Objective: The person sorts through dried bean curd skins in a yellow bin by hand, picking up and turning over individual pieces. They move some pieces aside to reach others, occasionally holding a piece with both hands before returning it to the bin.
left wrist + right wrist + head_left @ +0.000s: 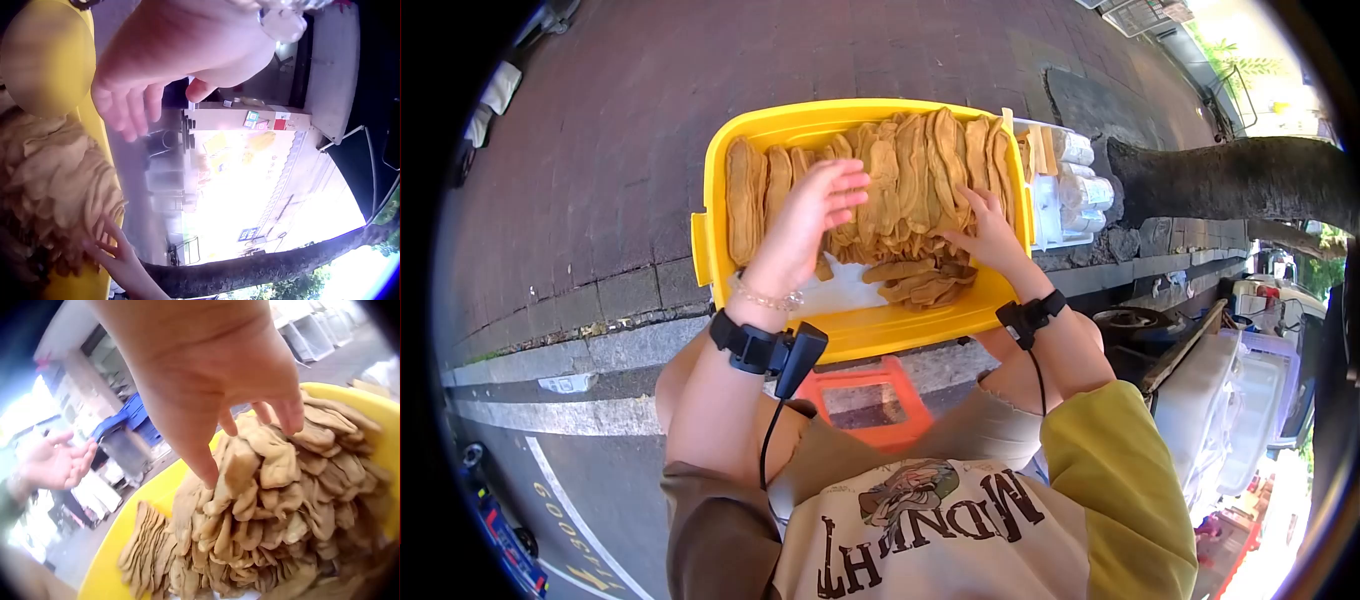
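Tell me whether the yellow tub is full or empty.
Partly full: brown strips stand packed along the far side of the yellow tub, while a bare pale patch shows nearer the person.

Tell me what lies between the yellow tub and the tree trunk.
The head view shows a white tray with plastic packages between the tub and trunk.

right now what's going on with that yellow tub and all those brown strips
A person's right hand is spread over wrinkled brown strips in a yellow tub, with its fingertips at the pile. The left hand hangs above the tub, fingers relaxed and holding nothing. Most of the strips are packed side by side toward the far edge; a looser bunch lies nearer, beside a bare pale patch of the tub's bottom.
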`<action>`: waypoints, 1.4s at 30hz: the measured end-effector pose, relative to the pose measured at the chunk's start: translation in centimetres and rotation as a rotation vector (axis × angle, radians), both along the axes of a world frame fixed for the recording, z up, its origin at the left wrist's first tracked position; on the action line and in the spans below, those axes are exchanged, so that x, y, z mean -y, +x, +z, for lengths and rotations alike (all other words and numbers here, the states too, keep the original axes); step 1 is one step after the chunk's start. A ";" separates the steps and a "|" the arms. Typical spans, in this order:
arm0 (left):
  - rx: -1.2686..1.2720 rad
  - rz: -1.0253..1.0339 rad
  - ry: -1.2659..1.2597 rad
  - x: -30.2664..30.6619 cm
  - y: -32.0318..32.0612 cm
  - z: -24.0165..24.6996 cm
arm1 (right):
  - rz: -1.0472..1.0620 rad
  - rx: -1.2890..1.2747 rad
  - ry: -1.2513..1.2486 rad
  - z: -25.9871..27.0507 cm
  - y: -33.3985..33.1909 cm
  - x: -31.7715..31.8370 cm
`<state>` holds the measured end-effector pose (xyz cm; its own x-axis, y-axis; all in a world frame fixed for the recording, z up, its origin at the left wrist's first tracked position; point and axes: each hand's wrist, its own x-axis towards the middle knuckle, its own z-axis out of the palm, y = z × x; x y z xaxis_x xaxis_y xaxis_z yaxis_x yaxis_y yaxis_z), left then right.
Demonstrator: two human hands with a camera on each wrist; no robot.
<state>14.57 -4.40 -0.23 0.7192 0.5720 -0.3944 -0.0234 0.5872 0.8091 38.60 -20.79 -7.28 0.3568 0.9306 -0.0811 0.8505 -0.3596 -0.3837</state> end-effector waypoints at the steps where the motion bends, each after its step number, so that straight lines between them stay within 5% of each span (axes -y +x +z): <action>1: 0.003 -0.018 -0.037 0.9 0.9 -0.3 | -0.042 -0.144 0.041 -0.6 0.5 0.2; 3: -0.002 -0.046 -0.124 2.3 2.5 -1.0 | -0.092 -0.301 0.096 -1.1 0.9 0.2; 6: -0.031 -0.086 -0.258 3.2 3.9 -2.5 | -0.068 0.056 -0.020 -0.5 -0.7 -0.9; 14: -0.073 -0.098 -0.386 4.1 5.6 -4.8 | -0.034 0.055 -0.012 -1.1 0.4 -2.4; 16: -0.075 -0.153 -0.409 3.5 5.8 -5.3 | -0.037 0.043 0.288 -0.1 0.2 -2.9; 21: -0.013 -0.199 -0.493 2.2 6.5 -7.0 | -0.028 -0.125 0.469 5.3 -2.7 -3.6; 23: 0.133 -0.123 -0.667 2.0 6.7 -8.3 | 0.179 -0.164 0.613 5.7 -4.4 -3.4; 26: 0.200 0.209 -0.650 1.1 7.2 -7.4 | 0.594 -0.127 0.511 5.3 -6.7 -2.7; 27: 0.240 0.371 -0.610 0.4 7.0 -7.5 | 0.584 -0.129 0.514 5.1 -6.9 -2.7; 31: 0.333 0.277 -0.525 -0.1 6.1 -7.0 | 0.631 -0.153 0.440 4.8 -6.4 -2.3; 33: 0.366 0.274 -0.516 -0.2 6.2 -5.5 | 0.244 -0.653 0.471 4.2 -6.9 -2.5; 34: 0.433 0.256 -0.520 -0.2 6.1 -4.6 | 0.054 -1.297 0.305 3.1 -7.0 -3.1; 35: 0.498 0.239 -0.523 -0.2 6.0 -3.8 | 0.055 -1.300 0.313 2.6 -6.7 -2.9; 37: 0.510 0.222 -0.501 -0.4 5.5 -2.7 | -0.027 -1.719 -0.135 4.2 -5.8 -2.8; 39: 0.566 0.165 -0.493 -0.5 4.9 -2.1 | 0.107 -1.746 -0.231 3.3 -5.5 -2.9; 41: 0.586 0.170 -0.473 -0.3 4.5 -1.6 | 0.257 -1.451 -0.299 4.1 -6.0 -2.9; 42: 0.613 0.175 -0.455 -0.2 4.5 -1.1 | 0.227 -1.579 -0.231 3.3 -6.7 -2.8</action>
